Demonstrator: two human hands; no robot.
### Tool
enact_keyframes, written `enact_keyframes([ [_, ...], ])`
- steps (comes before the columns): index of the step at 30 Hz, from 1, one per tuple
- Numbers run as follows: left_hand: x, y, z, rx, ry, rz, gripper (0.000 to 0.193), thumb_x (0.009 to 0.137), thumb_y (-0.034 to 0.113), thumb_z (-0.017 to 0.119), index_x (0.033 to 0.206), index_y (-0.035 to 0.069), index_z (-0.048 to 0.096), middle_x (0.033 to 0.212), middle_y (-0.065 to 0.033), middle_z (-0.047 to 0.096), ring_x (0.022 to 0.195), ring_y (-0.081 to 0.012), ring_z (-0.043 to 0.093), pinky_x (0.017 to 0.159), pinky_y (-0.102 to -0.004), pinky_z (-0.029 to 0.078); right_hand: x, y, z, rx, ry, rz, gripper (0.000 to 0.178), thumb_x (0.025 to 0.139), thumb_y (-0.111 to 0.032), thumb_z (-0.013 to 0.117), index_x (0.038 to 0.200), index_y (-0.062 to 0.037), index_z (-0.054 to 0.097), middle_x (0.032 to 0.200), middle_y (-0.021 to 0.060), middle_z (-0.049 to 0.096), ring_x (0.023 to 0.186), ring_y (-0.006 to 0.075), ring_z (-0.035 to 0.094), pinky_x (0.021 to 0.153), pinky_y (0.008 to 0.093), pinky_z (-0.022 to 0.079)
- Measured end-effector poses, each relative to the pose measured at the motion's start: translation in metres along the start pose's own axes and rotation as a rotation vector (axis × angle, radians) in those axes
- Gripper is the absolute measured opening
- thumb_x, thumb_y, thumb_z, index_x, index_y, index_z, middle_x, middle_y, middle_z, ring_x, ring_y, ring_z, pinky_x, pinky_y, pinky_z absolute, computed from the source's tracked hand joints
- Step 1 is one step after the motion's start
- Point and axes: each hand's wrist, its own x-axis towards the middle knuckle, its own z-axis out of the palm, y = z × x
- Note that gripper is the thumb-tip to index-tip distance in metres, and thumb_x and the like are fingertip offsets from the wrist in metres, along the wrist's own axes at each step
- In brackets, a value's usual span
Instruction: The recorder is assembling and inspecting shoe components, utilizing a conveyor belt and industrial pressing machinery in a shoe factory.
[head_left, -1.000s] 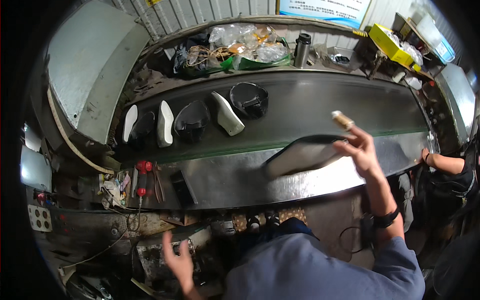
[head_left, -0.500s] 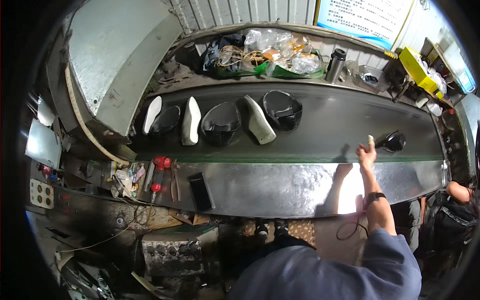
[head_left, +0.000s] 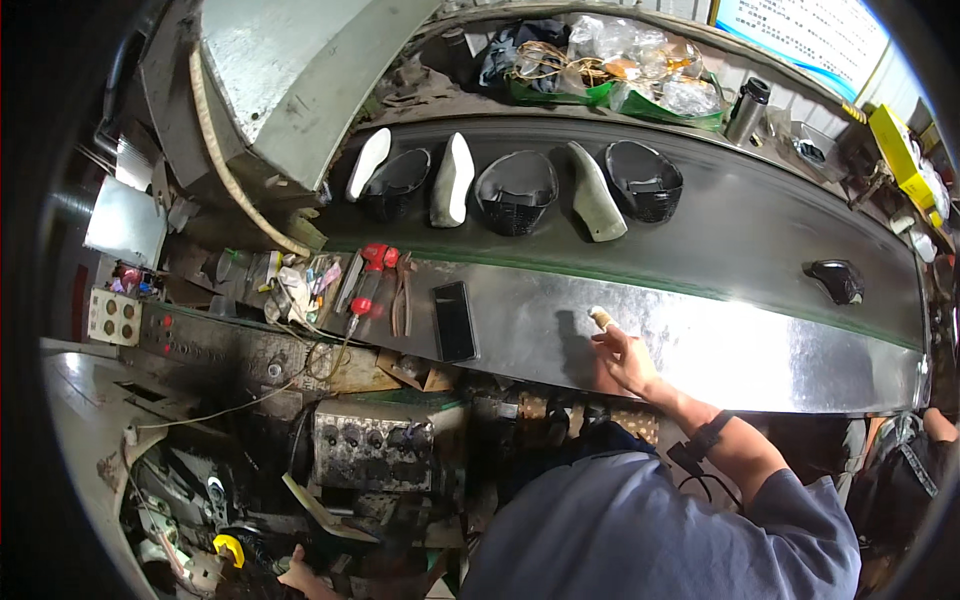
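Observation:
My right hand hovers above the shiny metal ledge with nothing in it. Its fingers are apart and partly bent, and one fingertip wears a tan cover. At the lower left edge, my left hand is beside a dark thing with a yellow curved part; its grip is hard to make out. On the dark belt lie a white shoe last, another white last and a greyish one. Black shoe uppers sit between them. A lone black upper lies farther right.
A phone, pliers and a red power tool rest on the ledge's left part. Behind the belt are plastic bags and a flask. A grey machine housing rises at left. Another person is at right.
My right hand has moved left and nearer, away from the lone black upper to over the ledge. My left hand has come into view at lower left. The whole view has shifted.

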Motion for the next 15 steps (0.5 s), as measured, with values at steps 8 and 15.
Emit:
enact_keyframes([
  [8,-0.229,0.135,0.021,-0.590,-0.776,-0.497,0.048,0.089,0.022,0.063,0.127,-0.005,0.053,0.121,-0.0166,0.061,0.109,-0.0303,0.060,0.095,-0.0447,0.049,-0.004,-0.136,0.041,0.283,-0.513,0.001,0.069,0.089,-0.011,0.069,0.148,-0.0044,0.033,0.116,0.0169,0.066,0.111,0.0232,0.064,0.100,0.0357,0.049],
  [15,-0.340,0.182,0.084,-0.794,-1.314,-0.908,0.052,0.092,0.035,0.044,0.127,-0.001,0.058,0.123,-0.0164,0.064,0.109,-0.0348,0.063,0.098,-0.0489,0.048,-0.007,-0.181,0.035,1.168,-0.591,0.001,0.103,0.082,0.007,0.072,0.156,-0.0131,0.002,0.125,0.0077,0.058,0.110,0.0116,0.056,0.097,0.0309,0.047],
])
